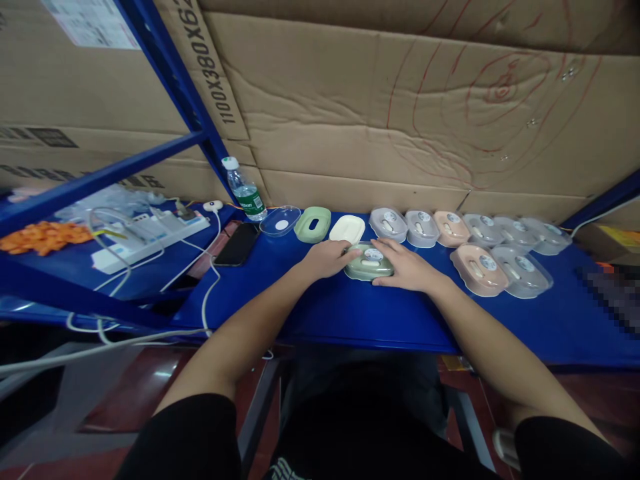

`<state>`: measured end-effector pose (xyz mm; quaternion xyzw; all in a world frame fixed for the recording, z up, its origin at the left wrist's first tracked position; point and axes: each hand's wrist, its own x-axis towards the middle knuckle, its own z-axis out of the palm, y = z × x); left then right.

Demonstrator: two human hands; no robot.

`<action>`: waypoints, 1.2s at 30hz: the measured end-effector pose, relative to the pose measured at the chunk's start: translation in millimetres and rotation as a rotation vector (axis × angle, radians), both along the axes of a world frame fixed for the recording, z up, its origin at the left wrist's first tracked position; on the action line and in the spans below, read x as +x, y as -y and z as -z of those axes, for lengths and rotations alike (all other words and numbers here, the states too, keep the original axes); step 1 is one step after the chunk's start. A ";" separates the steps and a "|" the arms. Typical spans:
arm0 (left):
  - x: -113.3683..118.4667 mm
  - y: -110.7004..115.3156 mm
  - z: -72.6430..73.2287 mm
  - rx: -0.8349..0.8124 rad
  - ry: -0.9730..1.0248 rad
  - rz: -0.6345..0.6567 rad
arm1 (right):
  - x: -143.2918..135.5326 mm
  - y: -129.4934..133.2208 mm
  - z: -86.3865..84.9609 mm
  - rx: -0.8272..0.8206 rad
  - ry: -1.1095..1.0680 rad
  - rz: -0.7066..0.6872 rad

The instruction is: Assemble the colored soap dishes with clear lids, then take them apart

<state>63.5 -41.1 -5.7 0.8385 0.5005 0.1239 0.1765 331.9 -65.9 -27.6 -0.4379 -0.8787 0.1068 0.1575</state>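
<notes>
My left hand [326, 259] and right hand [411, 268], fingers partly spread, clasp opposite ends of the clear-lidded green box [369, 271], its long axis running crosswise between them.

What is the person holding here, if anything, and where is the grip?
The green lidded box, between both hands: left hand and right hand at its opposite sides.
</notes>
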 end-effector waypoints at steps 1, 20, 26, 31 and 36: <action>0.1 -0.2 0.4 0.003 0.014 0.004 | 0.0 -0.9 0.5 -0.009 -0.003 -0.002; -0.3 -2.4 -2.1 0.090 0.066 -0.109 | -10.6 20.2 -28.8 0.199 0.099 -0.092; -10.2 -11.2 3.6 0.151 0.069 -0.110 | -2.6 20.3 -32.1 0.345 -0.007 0.150; -5.1 -11.4 21.5 0.119 -0.043 0.094 | -28.1 17.1 -9.8 0.265 -0.178 -0.074; -5.1 -10.4 16.0 0.112 -0.056 0.129 | -12.2 -7.2 5.0 0.279 -0.350 0.057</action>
